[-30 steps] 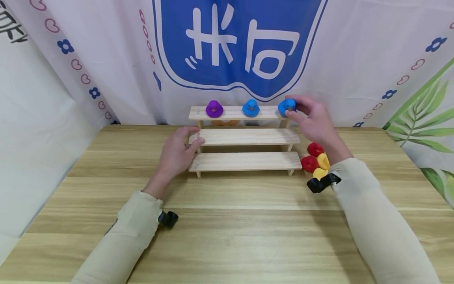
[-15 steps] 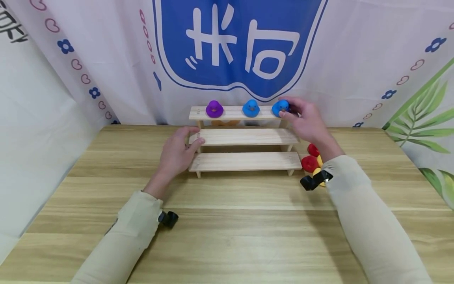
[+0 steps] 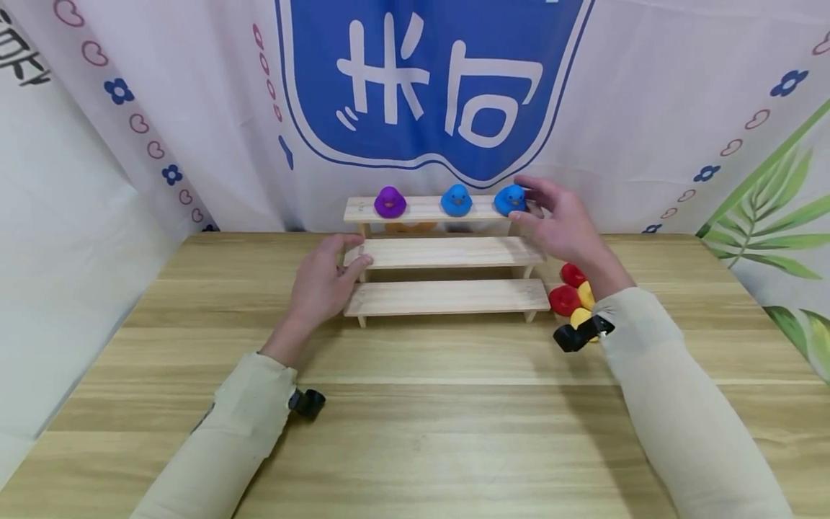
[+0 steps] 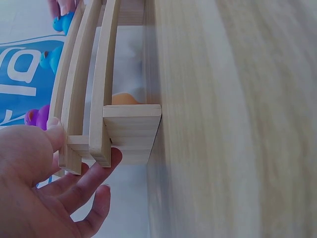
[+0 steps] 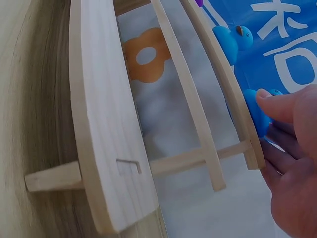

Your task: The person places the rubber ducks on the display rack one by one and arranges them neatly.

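Observation:
A three-tier wooden display stand [image 3: 447,297] stands on the table. My left hand [image 3: 322,281] holds its left end, thumb over the middle board and fingers around the end, as the left wrist view shows. On the top tier sit a purple rubber duck [image 3: 390,203], a blue rubber duck [image 3: 457,201] and a second blue rubber duck [image 3: 509,201] at the right. Beside that right duck is my right hand [image 3: 565,225], fingers loosely spread and a gap showing between palm and duck. In the right wrist view the thumb tip [image 5: 264,94] lies right at the duck.
Red rubber ducks [image 3: 565,300] and yellow rubber ducks [image 3: 586,295] lie clustered on the table [image 3: 415,432] right of the stand, partly hidden by my right forearm. A white cloth with a blue emblem [image 3: 428,86] hangs close behind the stand.
The right blue duck has shifted a little left along the top tier with my right hand, whose fingers have since loosened around it. My left hand has stayed at the stand's end.

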{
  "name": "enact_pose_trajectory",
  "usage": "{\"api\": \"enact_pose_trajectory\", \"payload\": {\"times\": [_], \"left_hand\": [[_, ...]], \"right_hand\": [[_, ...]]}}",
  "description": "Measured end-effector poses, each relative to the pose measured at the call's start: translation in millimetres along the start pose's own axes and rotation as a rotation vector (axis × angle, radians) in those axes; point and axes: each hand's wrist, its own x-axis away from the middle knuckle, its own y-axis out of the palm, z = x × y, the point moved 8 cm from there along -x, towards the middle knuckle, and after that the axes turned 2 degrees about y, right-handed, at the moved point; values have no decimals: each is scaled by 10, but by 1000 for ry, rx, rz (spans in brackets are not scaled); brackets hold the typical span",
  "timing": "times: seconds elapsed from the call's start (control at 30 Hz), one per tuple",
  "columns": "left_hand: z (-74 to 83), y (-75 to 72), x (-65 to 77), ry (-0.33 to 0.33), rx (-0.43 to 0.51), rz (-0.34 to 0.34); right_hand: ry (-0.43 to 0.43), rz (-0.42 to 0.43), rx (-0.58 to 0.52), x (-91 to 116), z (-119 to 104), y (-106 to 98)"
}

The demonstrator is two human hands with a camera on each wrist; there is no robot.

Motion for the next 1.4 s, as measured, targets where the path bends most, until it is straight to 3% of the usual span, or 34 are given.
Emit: {"api": "enact_pose_trajectory", "payload": {"times": [0.43, 1.07, 1.4], "left_hand": [[-18, -11, -5, 35, 4, 20], [5, -18, 7, 29, 17, 15], [0, -9, -2, 30, 24, 20]], "right_hand": [[-29, 91, -41, 219, 141, -293], [56, 126, 89, 659, 638, -718], [157, 118, 138, 940, 1019, -855]]}}
